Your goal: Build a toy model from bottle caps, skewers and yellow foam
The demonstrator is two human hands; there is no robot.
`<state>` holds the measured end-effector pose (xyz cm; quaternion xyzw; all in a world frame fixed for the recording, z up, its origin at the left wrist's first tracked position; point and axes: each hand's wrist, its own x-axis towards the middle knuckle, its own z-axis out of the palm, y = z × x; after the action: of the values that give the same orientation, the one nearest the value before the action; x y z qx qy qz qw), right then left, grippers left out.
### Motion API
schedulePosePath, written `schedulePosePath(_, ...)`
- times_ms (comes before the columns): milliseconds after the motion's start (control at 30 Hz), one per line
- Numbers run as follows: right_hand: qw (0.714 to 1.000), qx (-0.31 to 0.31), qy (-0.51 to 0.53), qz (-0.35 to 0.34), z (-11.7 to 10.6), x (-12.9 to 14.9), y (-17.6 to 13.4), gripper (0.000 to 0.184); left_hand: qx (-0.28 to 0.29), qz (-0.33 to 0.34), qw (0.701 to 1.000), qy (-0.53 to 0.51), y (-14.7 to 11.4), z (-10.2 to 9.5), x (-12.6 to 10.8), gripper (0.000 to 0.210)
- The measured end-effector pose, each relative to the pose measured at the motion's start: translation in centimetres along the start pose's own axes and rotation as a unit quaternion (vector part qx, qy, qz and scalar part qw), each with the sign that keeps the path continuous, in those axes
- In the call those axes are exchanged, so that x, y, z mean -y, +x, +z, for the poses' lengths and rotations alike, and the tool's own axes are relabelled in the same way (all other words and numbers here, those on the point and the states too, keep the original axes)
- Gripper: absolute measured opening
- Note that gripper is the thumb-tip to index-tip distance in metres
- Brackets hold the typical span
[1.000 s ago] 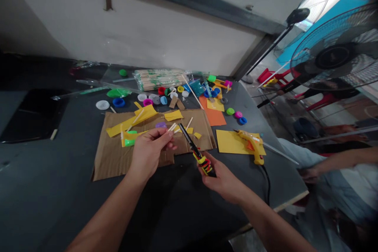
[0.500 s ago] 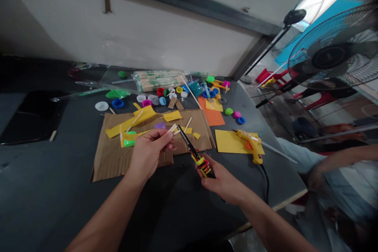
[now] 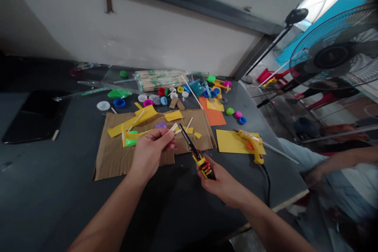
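My left hand [image 3: 152, 147] pinches short pale wooden sticks [image 3: 174, 127] above a piece of brown cardboard [image 3: 113, 165]. My right hand [image 3: 218, 177] grips scissors [image 3: 189, 140] with dark blades and yellow, red and black handles. The blade tips point up and left, close to the sticks' ends; whether they touch cannot be made out. On the cardboard lie yellow paper strips [image 3: 147, 115], a loose stick [image 3: 189, 123], a purple cap [image 3: 161, 125] and a bright green piece [image 3: 131, 140] beside my left wrist.
A yellow glue gun [image 3: 256, 147] lies on yellow paper [image 3: 227, 141] at the right, its cord trailing forward. Bottle caps [image 3: 163, 100] and a wrapped bundle of sticks [image 3: 159, 79] line the back. A phone-like black slab [image 3: 35, 116] is left. Another person's arm [image 3: 339, 161] is right.
The view has shifted slightly, so everything sits a little farther right. Both hands keep nearly the same pose, with the sticks and scissors still held.
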<state>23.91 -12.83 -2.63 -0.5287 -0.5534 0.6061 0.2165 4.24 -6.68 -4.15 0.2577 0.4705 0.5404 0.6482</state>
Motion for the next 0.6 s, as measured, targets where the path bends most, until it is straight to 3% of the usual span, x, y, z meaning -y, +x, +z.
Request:
schedulePosePath(167,0.997,0.019,0.073,0.017,0.21,0.17,-0.2,0.031,0.033,0.0,0.999,-0.005,-0.36,0.0,-0.3,0.023)
schedulePosePath(367,0.996,0.025,0.081,0.022,0.18,0.13,-0.4,0.033,0.013,0.031,0.999,0.016,-0.4,-0.13,0.24,0.021)
schedulePosePath(600,0.999,-0.048,0.004,0.013,-0.59,0.3,-0.06,0.032,0.01,0.042,0.998,0.041,-0.32,-0.03,0.48,0.02)
